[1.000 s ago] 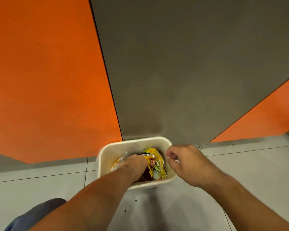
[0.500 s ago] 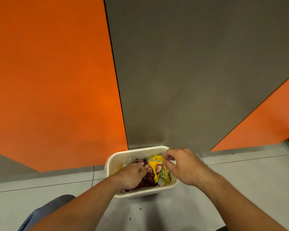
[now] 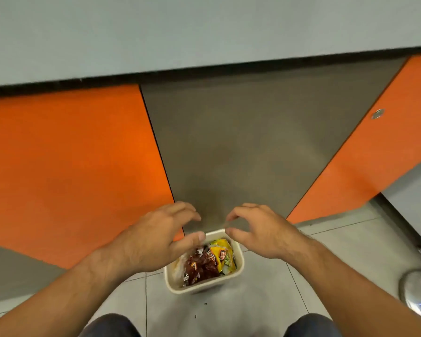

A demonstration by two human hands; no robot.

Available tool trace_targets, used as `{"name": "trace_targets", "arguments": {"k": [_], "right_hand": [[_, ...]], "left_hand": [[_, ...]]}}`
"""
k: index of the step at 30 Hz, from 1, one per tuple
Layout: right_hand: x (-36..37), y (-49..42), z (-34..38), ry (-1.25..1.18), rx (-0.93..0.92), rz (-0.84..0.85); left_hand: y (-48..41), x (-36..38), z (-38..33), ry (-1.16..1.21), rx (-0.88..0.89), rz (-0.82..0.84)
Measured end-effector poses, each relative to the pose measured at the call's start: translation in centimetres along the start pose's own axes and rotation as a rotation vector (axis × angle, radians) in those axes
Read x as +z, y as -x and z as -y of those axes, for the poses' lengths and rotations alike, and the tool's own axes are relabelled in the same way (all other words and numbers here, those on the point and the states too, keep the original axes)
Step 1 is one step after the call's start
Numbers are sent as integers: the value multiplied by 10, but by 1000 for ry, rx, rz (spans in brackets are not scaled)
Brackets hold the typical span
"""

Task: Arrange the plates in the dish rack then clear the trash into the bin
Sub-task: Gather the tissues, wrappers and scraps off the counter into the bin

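Note:
A cream rectangular bin [image 3: 238, 266] stands on the tiled floor against a grey cabinet panel. Inside lie crumpled snack wrappers: a dark red one [image 3: 201, 265] and a yellow one [image 3: 223, 254]. My left hand [image 3: 153, 237] hovers above the bin's left side with fingers spread and nothing in it. My right hand [image 3: 260, 229] hovers above the bin's far right corner, also spread and holding nothing. Both hands are clear of the wrappers. No plates or dish rack are in view.
Orange cabinet doors [image 3: 71, 166] flank the grey panel [image 3: 241, 142] under a pale countertop [image 3: 180, 32]. A shiny metal object [image 3: 418, 290] sits at the right edge. My knees [image 3: 112, 325] show at the bottom. Small crumbs [image 3: 199, 310] lie on the floor in front of the bin.
Both hands have come up out of the bin and spread open, leaving the wrappers inside. The view has pulled back and upward, so the countertop now shows.

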State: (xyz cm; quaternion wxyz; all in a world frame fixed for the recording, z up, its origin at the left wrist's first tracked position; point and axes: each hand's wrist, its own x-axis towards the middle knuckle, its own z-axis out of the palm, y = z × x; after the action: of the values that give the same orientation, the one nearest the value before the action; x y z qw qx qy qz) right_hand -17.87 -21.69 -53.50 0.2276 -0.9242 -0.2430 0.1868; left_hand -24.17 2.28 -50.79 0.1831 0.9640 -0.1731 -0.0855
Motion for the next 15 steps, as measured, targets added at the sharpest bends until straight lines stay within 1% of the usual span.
{"name": "trace_targets", "arguments": {"k": [5,10,15], "right_hand": [[-95,44,50,-31,3,-31],[-194,89,109,-5,-24,-60],[-295,129,157,29,-48,-117]], "left_hand": [[16,-95,-58,-11,50,-32],[33,-195,-119,-17,94,-80],[36,-295,-168,-29,79,-138]]}}
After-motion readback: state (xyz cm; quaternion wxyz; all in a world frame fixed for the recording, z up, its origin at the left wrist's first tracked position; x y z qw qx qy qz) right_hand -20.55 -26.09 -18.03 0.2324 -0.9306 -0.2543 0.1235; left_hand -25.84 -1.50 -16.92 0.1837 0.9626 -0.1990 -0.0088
